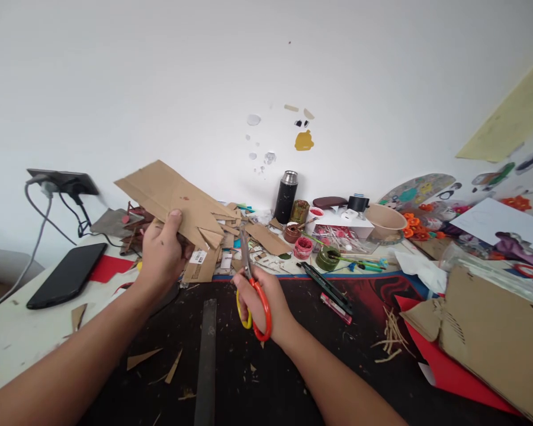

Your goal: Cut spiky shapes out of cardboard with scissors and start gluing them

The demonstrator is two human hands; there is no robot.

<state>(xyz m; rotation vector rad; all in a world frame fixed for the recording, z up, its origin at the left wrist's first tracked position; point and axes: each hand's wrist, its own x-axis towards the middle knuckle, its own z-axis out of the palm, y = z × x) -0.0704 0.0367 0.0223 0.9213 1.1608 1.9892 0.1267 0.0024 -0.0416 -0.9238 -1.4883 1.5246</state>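
My left hand [163, 251] grips a flat piece of cardboard [171, 195], its thumb on the near face and its fingers behind. The right end of that piece is cut into several pointed strips. In my right hand [266, 302] is a pair of scissors [260, 302] with one red and one yellow handle loop. Their blades point up, just right of the cut strips, and I cannot tell whether they touch the cardboard. Below lies a dark mat [249, 378] with a metal ruler [206, 355] and small cardboard scraps [174, 367] on it.
Cardboard offcuts [266, 238] are heaped along the wall. Behind stand a black flask [286, 198], paint jars [302, 247] and a bowl [386, 219]. A black utility knife [326, 287] lies on the mat. A phone [68, 275] is at left, cardboard sheets [497, 343] at right.
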